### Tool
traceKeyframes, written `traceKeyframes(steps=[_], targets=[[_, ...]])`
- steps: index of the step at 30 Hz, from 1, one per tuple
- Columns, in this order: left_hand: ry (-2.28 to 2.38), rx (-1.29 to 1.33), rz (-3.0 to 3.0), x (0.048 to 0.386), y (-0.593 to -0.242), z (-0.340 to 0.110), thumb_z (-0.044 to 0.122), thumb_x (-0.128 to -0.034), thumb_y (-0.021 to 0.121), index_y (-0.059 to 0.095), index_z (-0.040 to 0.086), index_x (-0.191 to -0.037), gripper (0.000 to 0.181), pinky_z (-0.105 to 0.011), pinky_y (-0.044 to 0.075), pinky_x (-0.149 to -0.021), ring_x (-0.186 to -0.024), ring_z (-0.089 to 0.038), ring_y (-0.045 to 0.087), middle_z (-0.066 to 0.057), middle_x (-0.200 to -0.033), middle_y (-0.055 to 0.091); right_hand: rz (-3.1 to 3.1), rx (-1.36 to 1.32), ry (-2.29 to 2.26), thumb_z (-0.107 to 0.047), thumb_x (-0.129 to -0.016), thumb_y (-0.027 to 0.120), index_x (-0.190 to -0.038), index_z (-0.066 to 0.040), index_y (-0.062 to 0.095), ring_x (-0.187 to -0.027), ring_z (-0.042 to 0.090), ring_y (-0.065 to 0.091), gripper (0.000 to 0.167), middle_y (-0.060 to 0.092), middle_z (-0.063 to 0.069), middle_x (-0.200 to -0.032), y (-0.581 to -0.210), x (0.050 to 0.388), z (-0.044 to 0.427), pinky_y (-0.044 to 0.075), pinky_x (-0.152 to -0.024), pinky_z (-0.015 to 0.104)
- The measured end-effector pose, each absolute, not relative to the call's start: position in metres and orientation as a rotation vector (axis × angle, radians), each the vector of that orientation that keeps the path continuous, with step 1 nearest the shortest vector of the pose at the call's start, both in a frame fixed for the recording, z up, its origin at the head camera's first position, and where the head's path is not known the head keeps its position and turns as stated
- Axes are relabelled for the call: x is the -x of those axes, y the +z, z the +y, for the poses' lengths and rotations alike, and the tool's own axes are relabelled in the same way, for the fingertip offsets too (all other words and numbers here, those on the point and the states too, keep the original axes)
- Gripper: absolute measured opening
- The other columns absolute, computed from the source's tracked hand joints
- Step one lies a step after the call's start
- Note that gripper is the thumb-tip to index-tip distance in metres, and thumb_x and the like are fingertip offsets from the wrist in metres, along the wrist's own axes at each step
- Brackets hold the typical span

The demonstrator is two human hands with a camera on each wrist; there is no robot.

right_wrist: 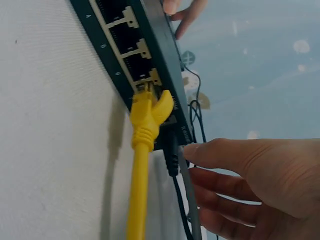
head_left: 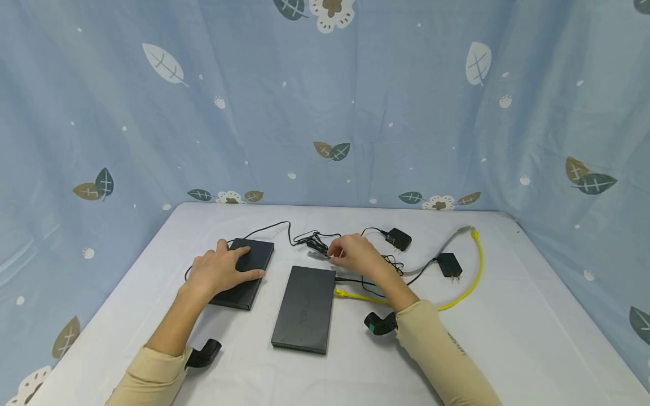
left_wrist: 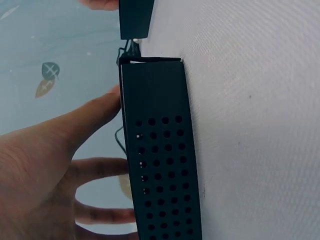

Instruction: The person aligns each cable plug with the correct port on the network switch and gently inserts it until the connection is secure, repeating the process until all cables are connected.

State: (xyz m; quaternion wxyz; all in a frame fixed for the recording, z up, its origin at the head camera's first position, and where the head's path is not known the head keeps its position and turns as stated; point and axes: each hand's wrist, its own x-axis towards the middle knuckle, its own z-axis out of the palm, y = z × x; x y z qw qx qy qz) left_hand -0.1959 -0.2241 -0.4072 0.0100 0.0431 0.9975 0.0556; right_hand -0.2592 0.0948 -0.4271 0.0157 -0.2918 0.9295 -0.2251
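My left hand (head_left: 215,272) rests with spread fingers on top of the left black network switch (head_left: 258,256). The left wrist view shows its side wall with vent holes (left_wrist: 160,160), and my thumb and fingers touch the top. My right hand (head_left: 355,254) pinches a grey network cable (right_wrist: 189,192) near its end (head_left: 319,255), behind the right corner of a second black network switch (head_left: 304,310). That switch has a yellow network cable (right_wrist: 141,175) plugged into a port, with a black power plug (right_wrist: 171,155) beside it.
Two black power adapters (head_left: 398,239) (head_left: 449,265) lie at the back right with bundled thin black cords (head_left: 317,243). The far ends of the grey and yellow cables lie together at the right. A blue patterned curtain (head_left: 325,113) hangs behind the white table (head_left: 528,316).
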Motion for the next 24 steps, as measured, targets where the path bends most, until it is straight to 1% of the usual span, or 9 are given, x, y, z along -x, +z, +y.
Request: traceKeyframes(steps=[3, 8, 16, 24], targets=[[0.167, -0.147, 3.107, 0.196, -0.4067, -0.2237, 0.073, -0.0778, 0.063, 0.052, 0.018, -0.144, 0.087, -0.043, 0.041, -0.057, -0.071, -0.031, 0.054, -0.031, -0.123, 0.049, 2.89, 0.89, -0.687, -0.015, -0.088, 0.074, -0.1, -0.013, 0.075, -0.074, 0.006, 0.063, 0.013, 0.072, -0.003, -0.088, -0.4284, 0.2585, 0.0932, 0.052, -0.067, 0.024], [0.159, -0.16, 3.099, 0.1965, -0.4068, -0.2249, 0.074, -0.078, 0.062, 0.052, 0.019, -0.144, 0.087, -0.044, 0.043, -0.058, -0.072, -0.033, 0.057, -0.031, -0.125, 0.048, 2.9, 0.879, -0.669, -0.015, -0.088, 0.074, -0.1, -0.013, 0.075, -0.076, 0.008, 0.064, 0.012, 0.072, -0.003, -0.088, -0.4295, 0.2579, 0.092, 0.052, -0.067, 0.025], [0.159, -0.183, 3.086, 0.1953, -0.4057, -0.2254, 0.072, -0.0794, 0.062, 0.051, 0.016, -0.145, 0.087, -0.043, 0.043, -0.056, -0.065, -0.03, 0.054, -0.034, -0.128, 0.047, 2.931, 0.872, -0.643, -0.017, -0.089, 0.073, -0.1, -0.016, 0.075, -0.076, 0.007, 0.062, 0.011, 0.071, -0.005, -0.087, -0.4332, 0.2589, 0.0906, 0.051, -0.068, 0.026], [0.17, -0.185, 3.075, 0.1939, -0.4048, -0.2249, 0.071, -0.0801, 0.063, 0.05, 0.015, -0.145, 0.087, -0.042, 0.042, -0.056, -0.063, -0.029, 0.053, -0.034, -0.127, 0.047, 2.943, 0.857, -0.626, -0.016, -0.09, 0.072, -0.099, -0.013, 0.074, -0.073, 0.007, 0.061, 0.01, 0.07, -0.004, -0.085, -0.4353, 0.2588, 0.0893, 0.051, -0.067, 0.026]])
